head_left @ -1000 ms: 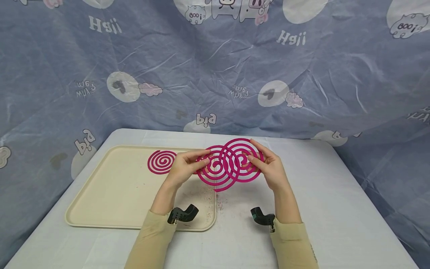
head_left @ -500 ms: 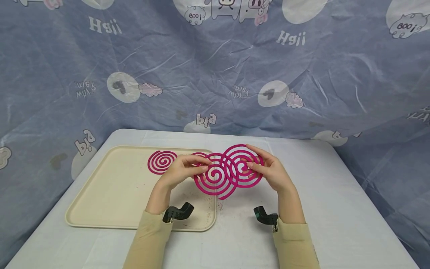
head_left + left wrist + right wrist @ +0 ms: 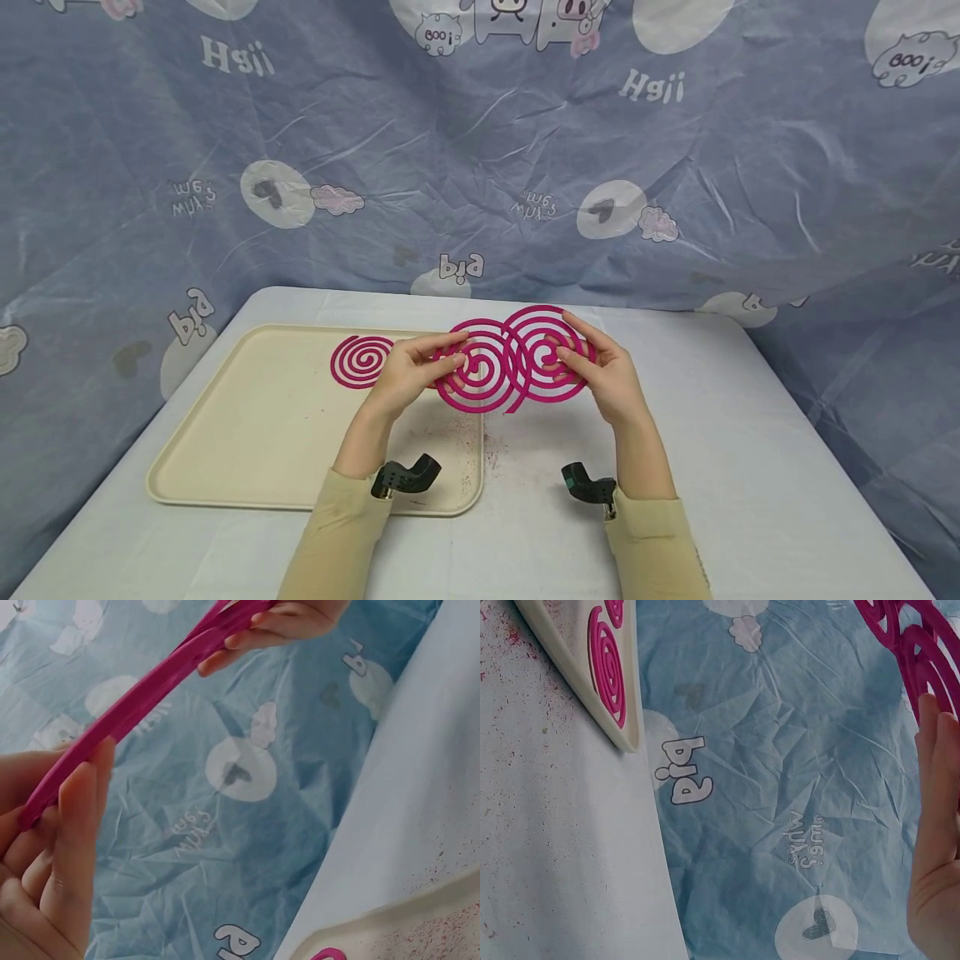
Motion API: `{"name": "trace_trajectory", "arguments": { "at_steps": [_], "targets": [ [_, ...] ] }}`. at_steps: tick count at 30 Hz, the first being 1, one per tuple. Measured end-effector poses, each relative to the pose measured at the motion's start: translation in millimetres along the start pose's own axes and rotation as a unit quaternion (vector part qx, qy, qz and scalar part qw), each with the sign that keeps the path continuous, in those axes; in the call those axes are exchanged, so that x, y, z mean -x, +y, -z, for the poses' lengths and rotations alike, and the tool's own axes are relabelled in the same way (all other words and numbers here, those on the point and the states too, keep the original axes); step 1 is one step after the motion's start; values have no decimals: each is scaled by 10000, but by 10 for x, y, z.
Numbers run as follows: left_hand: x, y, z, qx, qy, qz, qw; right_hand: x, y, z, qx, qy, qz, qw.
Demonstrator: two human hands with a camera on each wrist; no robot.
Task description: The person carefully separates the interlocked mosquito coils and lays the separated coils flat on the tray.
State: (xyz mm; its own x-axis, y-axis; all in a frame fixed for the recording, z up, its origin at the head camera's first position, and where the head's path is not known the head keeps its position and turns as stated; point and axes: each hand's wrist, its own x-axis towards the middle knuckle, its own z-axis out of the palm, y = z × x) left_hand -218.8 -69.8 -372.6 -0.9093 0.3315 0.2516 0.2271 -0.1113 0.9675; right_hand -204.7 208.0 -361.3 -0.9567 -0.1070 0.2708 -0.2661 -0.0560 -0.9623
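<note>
Two magenta mosquito coils are held up above the table, their rings overlapping in the middle. My left hand (image 3: 401, 379) pinches the left coil (image 3: 480, 409) between thumb and fingers at its left side. On the other side, my right hand (image 3: 613, 379) grips the right coil (image 3: 551, 399), thumb in front and fingers spread behind. The left wrist view shows the coils (image 3: 135, 701) nearly edge-on, slanting between the hands. A third coil (image 3: 365, 360) lies on the beige tray (image 3: 247, 433). The right wrist view shows another coil (image 3: 610, 671) at the tray's corner, mostly hidden behind my left hand in the head view.
Reddish crumbs (image 3: 491, 450) speckle the tray's right end and the white tablecloth (image 3: 720, 450) beside it. A blue printed curtain (image 3: 480, 150) hangs behind the table. Each wrist carries a small black camera (image 3: 408, 477).
Both hands dipped with the coils, then rose again. The two held coils have drawn slightly apart sideways, so their overlap is narrower. The coil at the tray's left has stayed put.
</note>
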Motion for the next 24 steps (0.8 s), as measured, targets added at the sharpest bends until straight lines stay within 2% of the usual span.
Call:
{"name": "trace_trajectory", "arguments": {
  "at_steps": [3, 6, 9, 12, 15, 17, 20, 24],
  "targets": [
    [-10, -8, -45, 108, 373, -232, 9990, -2, -14, -29, -218, 363, 51, 9991],
    [-20, -14, -84, 126, 490, -426, 9978, -4, -20, -32, -248, 463, 122, 9985],
    [-16, -7, -73, 41, 232, -393, 9989, 4, -23, 25, -92, 189, 160, 9997],
    [4, 3, -15, -170, -316, -257, 9990, 25, -25, 123, 244, -363, 89, 9990],
    [22, 6, 37, -428, -876, -242, 9949, 42, -27, 189, 539, -780, -16, 9955],
    [25, 3, 50, -568, -1109, -289, 9918, 45, -27, 206, 635, -920, -86, 9937],
    [21, -4, 41, -616, -1205, -341, 9902, 36, -25, 196, 555, -890, -148, 9944],
    [6, -8, -6, -378, -783, -318, 9957, 25, -18, 142, 373, -514, -94, 9979]
  ]
}}
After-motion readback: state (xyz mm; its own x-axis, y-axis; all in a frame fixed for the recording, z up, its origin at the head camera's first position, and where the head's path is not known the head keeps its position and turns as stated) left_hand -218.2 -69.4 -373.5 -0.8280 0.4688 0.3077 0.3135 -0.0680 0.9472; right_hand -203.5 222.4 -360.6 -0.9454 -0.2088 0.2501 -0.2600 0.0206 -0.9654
